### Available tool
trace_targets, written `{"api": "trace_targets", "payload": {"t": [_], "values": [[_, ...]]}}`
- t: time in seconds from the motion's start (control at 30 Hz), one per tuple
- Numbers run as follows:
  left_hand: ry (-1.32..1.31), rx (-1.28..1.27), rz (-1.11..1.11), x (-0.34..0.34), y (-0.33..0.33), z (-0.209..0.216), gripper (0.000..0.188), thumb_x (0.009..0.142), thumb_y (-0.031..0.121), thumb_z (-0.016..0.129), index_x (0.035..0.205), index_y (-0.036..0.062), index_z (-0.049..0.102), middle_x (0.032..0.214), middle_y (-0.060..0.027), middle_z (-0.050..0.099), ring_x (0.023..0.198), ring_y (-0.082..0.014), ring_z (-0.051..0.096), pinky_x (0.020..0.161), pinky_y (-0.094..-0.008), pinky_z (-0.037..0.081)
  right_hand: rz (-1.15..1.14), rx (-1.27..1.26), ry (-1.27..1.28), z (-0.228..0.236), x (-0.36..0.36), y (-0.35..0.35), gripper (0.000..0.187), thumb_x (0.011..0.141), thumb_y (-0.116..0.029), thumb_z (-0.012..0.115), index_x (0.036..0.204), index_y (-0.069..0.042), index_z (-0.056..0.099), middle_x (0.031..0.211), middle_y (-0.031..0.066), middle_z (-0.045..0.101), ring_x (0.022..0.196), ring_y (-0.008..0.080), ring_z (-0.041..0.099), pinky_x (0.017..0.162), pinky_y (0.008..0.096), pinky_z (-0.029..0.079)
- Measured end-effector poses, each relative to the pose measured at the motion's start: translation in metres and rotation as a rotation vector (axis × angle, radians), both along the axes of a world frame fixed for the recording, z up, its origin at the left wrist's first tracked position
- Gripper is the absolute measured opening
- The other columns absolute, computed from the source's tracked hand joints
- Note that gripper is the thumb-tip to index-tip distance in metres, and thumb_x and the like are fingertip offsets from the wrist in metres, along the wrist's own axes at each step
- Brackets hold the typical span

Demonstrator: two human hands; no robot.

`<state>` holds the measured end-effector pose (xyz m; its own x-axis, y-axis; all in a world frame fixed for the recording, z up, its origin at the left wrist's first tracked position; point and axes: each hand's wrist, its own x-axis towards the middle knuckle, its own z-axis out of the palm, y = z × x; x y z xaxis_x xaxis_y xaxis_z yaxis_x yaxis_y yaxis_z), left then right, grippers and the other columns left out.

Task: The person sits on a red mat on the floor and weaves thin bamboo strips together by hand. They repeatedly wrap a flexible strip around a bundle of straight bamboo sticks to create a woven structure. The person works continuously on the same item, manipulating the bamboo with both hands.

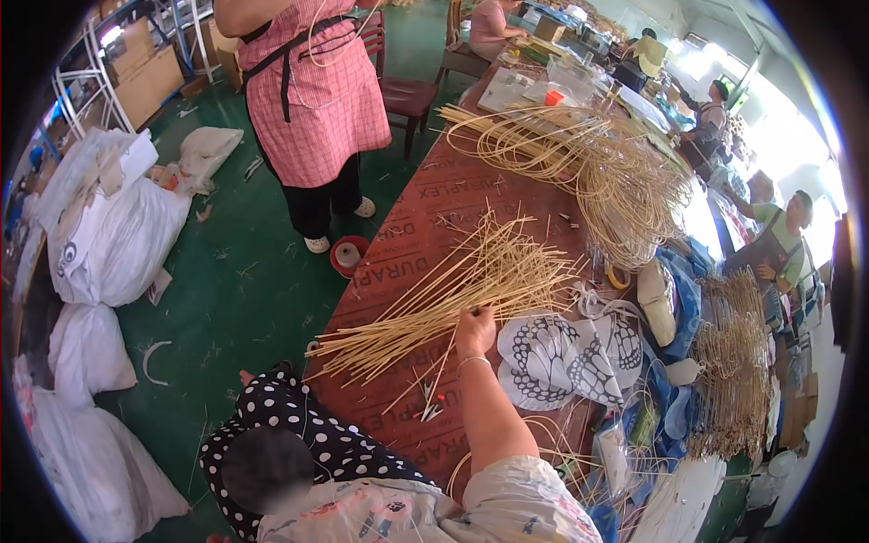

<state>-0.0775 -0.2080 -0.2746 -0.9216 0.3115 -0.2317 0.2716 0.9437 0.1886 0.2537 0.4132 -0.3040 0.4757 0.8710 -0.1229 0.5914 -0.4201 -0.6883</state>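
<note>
My right hand (475, 333), with a thin band at the wrist, reaches to the near edge of a pile of thin pale sticks (434, 312), like cane or split bamboo. Its fingers are curled closed at the sticks; how many they grip is hidden. Most of the pile points to the lower left, its far end fanned out. White fabric with black butterfly-wing markings (548, 362) lies just right of my hand. A small hand tool with red on it (431, 405) rests nearer to me among loose sticks. My left hand cannot be made out.
Bent cane loops (625, 190) cover the table's far part. Bundled wire-like pieces (733, 362) and blue plastic (674, 290) lie right. A person in a pink checked apron (317, 90) stands across the table's left edge. White sacks (122, 235) line the floor at left. A polka-dot cloth (339, 434) covers my lap.
</note>
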Motion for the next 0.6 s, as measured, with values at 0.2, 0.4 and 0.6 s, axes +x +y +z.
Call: {"api": "trace_targets", "payload": {"t": [0.2, 0.4, 0.6], "values": [[0.133, 0.160, -0.127, -0.045, -0.008, -0.039, 0.021, 0.064, 0.015, 0.060, 0.075, -0.0004, 0.051, 0.063, -0.0137, 0.053, 0.060, -0.0235, 0.053, 0.057, -0.0350, 0.043, 0.060, -0.059, -0.094, -0.020, 0.033, -0.002, 0.037, 0.071, -0.034, 0.059, 0.087, -0.002, 0.063, 0.084, 0.0215, 0.062, 0.081, 0.0362, 0.059, 0.073, 0.0407, 0.045], [0.143, 0.370, -0.095, -0.041, 0.020, -0.041, 0.018, 0.064, 0.014, 0.059, 0.074, -0.0002, 0.053, 0.065, -0.0136, 0.055, 0.060, -0.0253, 0.054, 0.057, -0.0360, 0.044, 0.032, 0.126, 0.394, -0.047, 0.030, -0.002, 0.029, 0.072, -0.028, 0.062, 0.076, 0.001, 0.061, 0.066, 0.0153, 0.060, 0.062, 0.0241, 0.056, 0.061, 0.0358, 0.043], [0.053, 0.242, -0.244, -0.044, 0.023, -0.042, 0.019, 0.068, 0.016, 0.058, 0.077, 0.0005, 0.053, 0.065, -0.0117, 0.055, 0.059, -0.0245, 0.053, 0.058, -0.0355, 0.044, -0.121, 0.363, 0.707, -0.039, 0.023, -0.015, 0.012, 0.077, -0.008, 0.060, 0.068, -0.001, 0.055, 0.057, -0.0007, 0.049, 0.050, 0.0075, 0.042, 0.044, 0.0234, 0.033]]}}
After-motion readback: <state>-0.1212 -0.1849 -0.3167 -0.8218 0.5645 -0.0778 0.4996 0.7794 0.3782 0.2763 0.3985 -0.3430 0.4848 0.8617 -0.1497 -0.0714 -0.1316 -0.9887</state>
